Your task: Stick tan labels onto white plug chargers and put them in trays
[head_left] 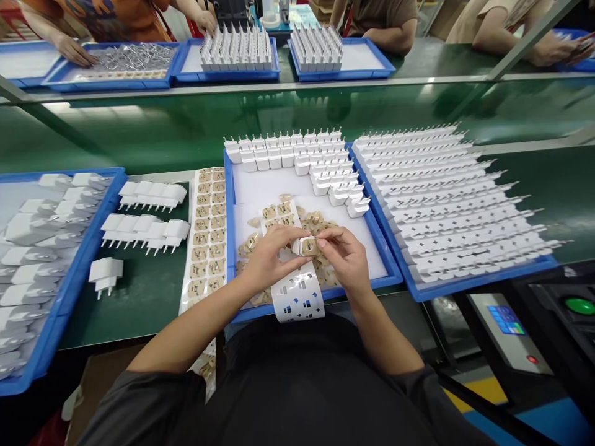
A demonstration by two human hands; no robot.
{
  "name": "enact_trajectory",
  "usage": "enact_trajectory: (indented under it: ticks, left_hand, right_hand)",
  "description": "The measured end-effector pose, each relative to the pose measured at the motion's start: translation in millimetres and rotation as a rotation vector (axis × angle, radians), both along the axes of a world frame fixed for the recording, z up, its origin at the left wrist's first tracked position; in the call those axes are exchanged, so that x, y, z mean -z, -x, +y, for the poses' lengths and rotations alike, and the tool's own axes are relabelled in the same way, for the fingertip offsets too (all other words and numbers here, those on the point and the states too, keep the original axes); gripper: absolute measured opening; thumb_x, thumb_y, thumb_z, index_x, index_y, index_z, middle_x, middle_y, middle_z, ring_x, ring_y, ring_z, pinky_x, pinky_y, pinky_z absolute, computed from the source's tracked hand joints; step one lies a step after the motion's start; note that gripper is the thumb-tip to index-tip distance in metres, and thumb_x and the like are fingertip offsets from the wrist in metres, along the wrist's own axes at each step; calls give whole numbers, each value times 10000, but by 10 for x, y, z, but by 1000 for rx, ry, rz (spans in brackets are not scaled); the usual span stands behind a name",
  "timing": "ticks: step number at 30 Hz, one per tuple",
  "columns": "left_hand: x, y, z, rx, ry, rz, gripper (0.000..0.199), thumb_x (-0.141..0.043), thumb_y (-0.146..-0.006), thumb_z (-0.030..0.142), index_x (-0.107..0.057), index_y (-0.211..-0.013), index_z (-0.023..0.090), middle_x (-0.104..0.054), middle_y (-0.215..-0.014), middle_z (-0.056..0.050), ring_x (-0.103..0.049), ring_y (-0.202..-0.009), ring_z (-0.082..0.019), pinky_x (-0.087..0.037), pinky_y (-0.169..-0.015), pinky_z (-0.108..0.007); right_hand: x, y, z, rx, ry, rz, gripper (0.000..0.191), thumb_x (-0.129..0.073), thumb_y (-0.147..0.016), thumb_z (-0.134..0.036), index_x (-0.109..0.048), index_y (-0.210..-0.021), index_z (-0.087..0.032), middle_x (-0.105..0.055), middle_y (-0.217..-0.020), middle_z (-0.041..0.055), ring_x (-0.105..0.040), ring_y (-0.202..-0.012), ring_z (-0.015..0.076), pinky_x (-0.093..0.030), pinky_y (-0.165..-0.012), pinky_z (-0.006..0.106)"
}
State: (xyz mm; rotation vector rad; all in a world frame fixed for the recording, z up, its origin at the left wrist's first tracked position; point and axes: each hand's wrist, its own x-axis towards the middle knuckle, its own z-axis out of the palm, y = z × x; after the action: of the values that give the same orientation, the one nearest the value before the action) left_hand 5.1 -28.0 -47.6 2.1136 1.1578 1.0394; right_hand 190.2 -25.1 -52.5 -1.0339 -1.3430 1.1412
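Perforated white label strip hung over the near edge of the blue tray. Just beyond, above the tray: left hand pinched a white plug adapter, tan label on its face; right hand had thumb and index narrowed at the label's edge. Behind: upright adapters in rows. Farthest: co-worker's hand at metal parts.
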Motion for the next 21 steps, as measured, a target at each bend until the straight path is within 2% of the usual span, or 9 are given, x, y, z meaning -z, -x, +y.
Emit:
enact_trajectory:
  ticks: [13,21]
  left_hand:
    - [12,0,17,11,-37,-13,370,-698,-844,310,-591,-1191,240,-683,-1100,-72,-605,-918,-212,-523,-779,-358]
    - [34,-5,18,17,-57,-13,374,-707,-837,312,-589,-1185,237,-683,-1099,-72,-600,-971,-225,-516,-782,-350]
  right_hand:
    - [31,2,-9,-8,-35,5,68,-649,-865,-271,-657,-907,-218,-651,-874,15,-620,-826,154,-510,-775,296]
    - [41,41,-42,51,-122,-91,88,-682,-840,-237,-643,-917,-220,-645,-863,10,-628,-790,149,-531,-743,291]
